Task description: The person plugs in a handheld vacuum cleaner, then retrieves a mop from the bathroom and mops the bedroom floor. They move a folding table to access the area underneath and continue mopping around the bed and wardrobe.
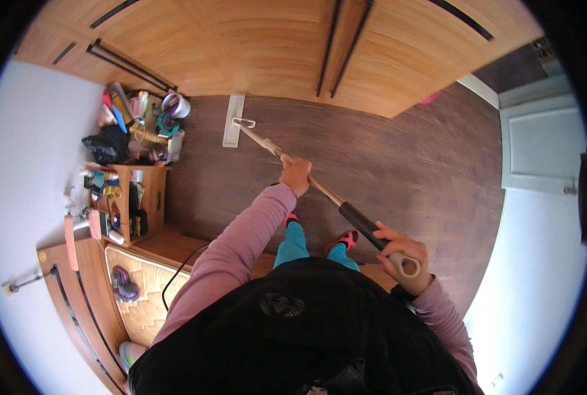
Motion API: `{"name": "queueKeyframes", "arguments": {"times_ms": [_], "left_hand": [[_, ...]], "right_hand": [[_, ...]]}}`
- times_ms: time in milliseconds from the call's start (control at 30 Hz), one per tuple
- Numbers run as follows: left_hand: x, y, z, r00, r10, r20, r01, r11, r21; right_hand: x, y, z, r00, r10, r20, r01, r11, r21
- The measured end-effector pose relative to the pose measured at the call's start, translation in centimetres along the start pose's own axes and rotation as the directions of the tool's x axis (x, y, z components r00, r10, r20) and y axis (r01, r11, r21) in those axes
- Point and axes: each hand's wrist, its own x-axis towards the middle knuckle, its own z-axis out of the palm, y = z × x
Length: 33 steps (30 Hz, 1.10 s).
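Note:
A flat mop's metal pole (327, 191) slants across the view from upper left to lower right. My left hand (296, 176) is closed around the middle of the pole. At the upper end, my right hand (404, 256) grips the dark sleeve by the pale looped end of the handle, with some fingers partly lifted. The mop's flat white rectangular head (233, 121) lies on the dark wood-look floor (397, 163), its far end at the base of the wooden wardrobe.
A wooden wardrobe (273, 49) spans the far side. Left stand a cluttered heap with a white bucket (176, 105), an open wooden nightstand (147, 197) and a bed with a bare mattress (150, 301). A black cable (182, 266) hangs near my left arm. A pale door (545, 140) is at right.

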Motion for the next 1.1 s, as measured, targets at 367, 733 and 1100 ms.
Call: {"name": "queueKeyframes", "arguments": {"times_ms": [367,733,1100], "left_hand": [[-1.6,30.1,10.1,0.945,0.326,-0.034,-0.326,0.92,-0.219],[-1.8,47.0,19.3,0.836,0.548,-0.001,-0.534,0.814,-0.23],[-2.7,51.8,21.7,0.738,0.674,-0.028,-0.654,0.705,-0.274]], "right_hand": [[-20.4,-3.6,-17.6,0.96,0.055,-0.275,-0.1,0.983,-0.155],[-33.3,-3.2,-20.5,0.766,0.08,-0.638,-0.33,0.9,-0.284],[-36.2,-4.0,-20.1,0.199,0.015,-0.98,-0.532,0.841,-0.095]]}}
